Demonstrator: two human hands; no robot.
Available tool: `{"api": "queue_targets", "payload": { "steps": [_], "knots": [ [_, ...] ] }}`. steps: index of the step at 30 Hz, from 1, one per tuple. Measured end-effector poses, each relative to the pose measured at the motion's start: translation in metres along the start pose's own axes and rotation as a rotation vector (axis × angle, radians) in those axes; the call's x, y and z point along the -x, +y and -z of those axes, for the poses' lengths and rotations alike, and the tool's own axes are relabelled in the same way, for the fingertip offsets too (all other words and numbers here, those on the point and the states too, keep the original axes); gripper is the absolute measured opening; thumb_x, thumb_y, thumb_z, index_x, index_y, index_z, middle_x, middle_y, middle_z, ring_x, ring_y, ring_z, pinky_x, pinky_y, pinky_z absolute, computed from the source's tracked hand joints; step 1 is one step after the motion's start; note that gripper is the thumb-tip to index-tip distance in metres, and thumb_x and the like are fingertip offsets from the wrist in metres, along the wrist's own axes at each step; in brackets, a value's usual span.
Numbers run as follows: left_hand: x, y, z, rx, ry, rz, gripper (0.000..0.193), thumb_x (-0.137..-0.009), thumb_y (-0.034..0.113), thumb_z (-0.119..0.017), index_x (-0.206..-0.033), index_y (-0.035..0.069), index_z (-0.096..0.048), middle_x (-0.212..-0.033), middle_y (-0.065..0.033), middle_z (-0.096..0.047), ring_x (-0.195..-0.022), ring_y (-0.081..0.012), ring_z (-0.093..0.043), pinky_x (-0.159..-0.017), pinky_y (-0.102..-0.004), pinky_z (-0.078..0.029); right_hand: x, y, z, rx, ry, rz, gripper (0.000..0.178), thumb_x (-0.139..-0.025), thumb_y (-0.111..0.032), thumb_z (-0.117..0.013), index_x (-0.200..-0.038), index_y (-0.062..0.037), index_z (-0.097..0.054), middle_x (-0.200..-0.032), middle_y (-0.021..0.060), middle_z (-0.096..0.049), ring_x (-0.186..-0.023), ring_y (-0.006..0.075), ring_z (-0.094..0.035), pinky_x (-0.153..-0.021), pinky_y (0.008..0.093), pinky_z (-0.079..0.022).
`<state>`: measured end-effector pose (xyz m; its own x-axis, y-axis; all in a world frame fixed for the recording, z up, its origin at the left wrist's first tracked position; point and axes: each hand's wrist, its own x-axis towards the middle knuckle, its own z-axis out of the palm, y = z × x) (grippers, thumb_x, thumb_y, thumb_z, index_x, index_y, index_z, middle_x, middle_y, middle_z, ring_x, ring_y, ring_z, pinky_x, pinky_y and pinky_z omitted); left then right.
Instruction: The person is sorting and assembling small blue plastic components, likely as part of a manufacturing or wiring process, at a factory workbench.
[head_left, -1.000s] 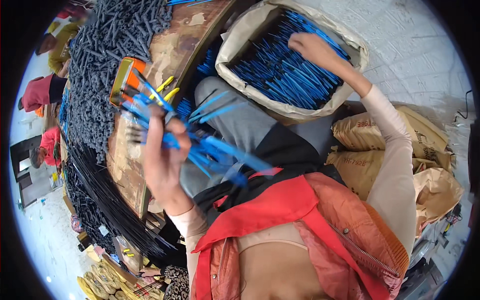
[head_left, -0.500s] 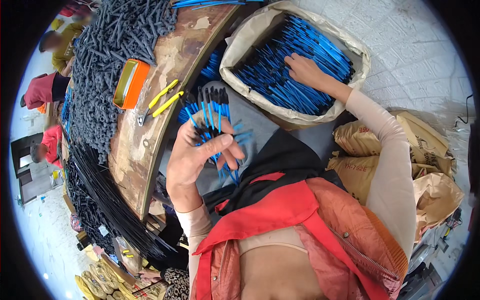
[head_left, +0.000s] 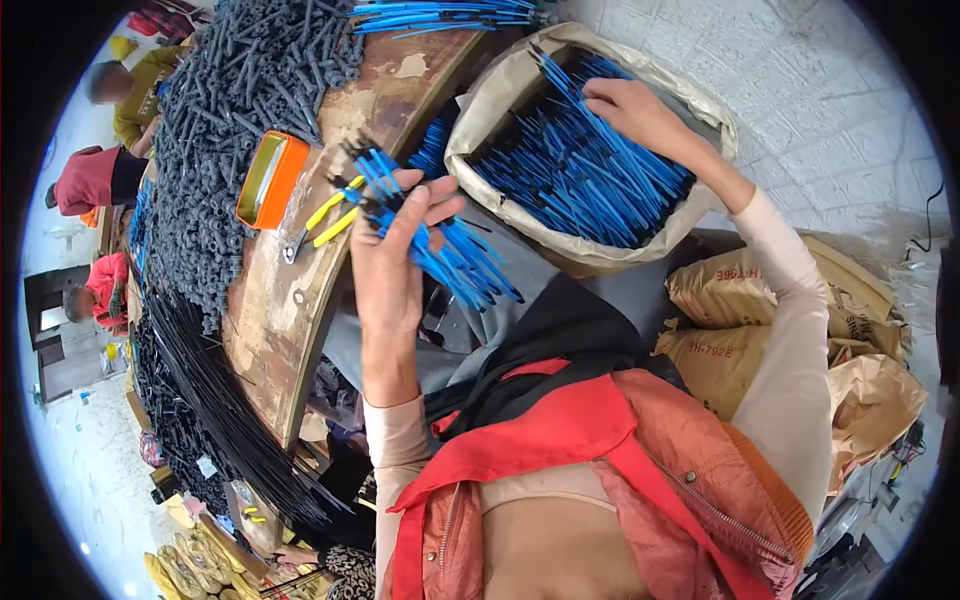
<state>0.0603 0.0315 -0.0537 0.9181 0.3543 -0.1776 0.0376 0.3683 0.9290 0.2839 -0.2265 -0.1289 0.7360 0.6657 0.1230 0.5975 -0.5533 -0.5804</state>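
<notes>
My left hand [head_left: 388, 270] is closed around a bundle of thin blue sticks with black ends [head_left: 465, 265], held above my lap beside the table edge. The sticks jut out on both sides of its fingers. Over on the right, my right hand [head_left: 635, 115] reaches over an open paper-lined sack [head_left: 462, 145], pinching several blue sticks [head_left: 572, 88] that tilt up toward its far left side. More such sticks fill the sack [head_left: 570, 185]. Their lower ends under my right hand are hard to separate from the pile.
On the wooden table [head_left: 270, 330] lie a heap of grey plastic tubes [head_left: 215, 150], an orange box [head_left: 272, 180], yellow-handled pliers [head_left: 325, 215] and long black rods [head_left: 215, 400]. More blue sticks [head_left: 440, 15] lie at its far end. Brown paper sacks [head_left: 720, 350] stand right. Co-workers [head_left: 95, 185] are at left.
My left hand has moved left toward the table edge and turned, tilting its bundle. My right hand has moved up and slightly right, raising some sticks from the pile.
</notes>
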Motion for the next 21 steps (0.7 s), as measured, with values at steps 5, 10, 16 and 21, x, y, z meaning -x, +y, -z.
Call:
{"api": "queue_targets", "payload": {
  "steps": [5, 10, 16, 21],
  "knots": [
    [-0.01, -0.002, -0.035, -0.053, -0.014, -0.095, 0.039, -0.085, 0.008, -0.072, -0.119, -0.001, -0.055, -0.106, -0.0148, -0.069, -0.088, -0.0172, -0.068, -0.065, -0.0241, -0.046, 0.012, -0.116, 0.025, -0.065, 0.154, 0.23, 0.017, -0.093, -0.016, -0.058, -0.1, -0.0003, -0.059, -0.083, 0.019, -0.061, -0.081, 0.0385, -0.061, -0.069, 0.0396, -0.047],
    [-0.016, -0.009, -0.047, -0.067, 0.089, -0.259, 0.027, -0.078, 0.0, -0.077, -0.101, 0.003, -0.064, -0.081, 0.0022, -0.061, -0.066, -0.0048, -0.055, -0.059, -0.0188, -0.043, 0.022, -0.156, 0.016, -0.209, 0.06, 0.276, 0.017, -0.091, -0.016, -0.062, -0.097, -0.0003, -0.059, -0.083, 0.0169, -0.064, -0.074, 0.0323, -0.063, -0.065, 0.0367, -0.048],
    [0.001, 0.01, -0.017, 0.055, 0.009, -0.223, 0.016, -0.092, 0.009, -0.063, -0.105, 0.001, -0.059, -0.078, -0.0053, -0.063, -0.068, -0.015, -0.062, -0.066, -0.0262, -0.048, -0.011, -0.139, 0.008, -0.653, -0.227, 0.237, 0.029, -0.099, -0.024, -0.053, -0.106, 0.0026, -0.063, -0.092, 0.0072, -0.069, -0.081, 0.0155, -0.067, -0.075, 0.0274, -0.053],
    [0.04, 0.043, 0.014, 0.062, -0.15, -0.138, 0.025, -0.1, 0.025, -0.052, -0.112, 0.003, -0.051, -0.077, -0.0128, -0.063, -0.066, -0.0208, -0.062, -0.064, -0.0315, -0.051, -0.013, 0.005, -0.032, 0.121, -0.229, 0.002, 0.024, -0.093, -0.023, -0.055, -0.092, -0.0009, -0.063, -0.079, 0.0152, -0.067, -0.076, 0.0308, -0.066, -0.073, 0.0376, -0.052]
  ]
}}
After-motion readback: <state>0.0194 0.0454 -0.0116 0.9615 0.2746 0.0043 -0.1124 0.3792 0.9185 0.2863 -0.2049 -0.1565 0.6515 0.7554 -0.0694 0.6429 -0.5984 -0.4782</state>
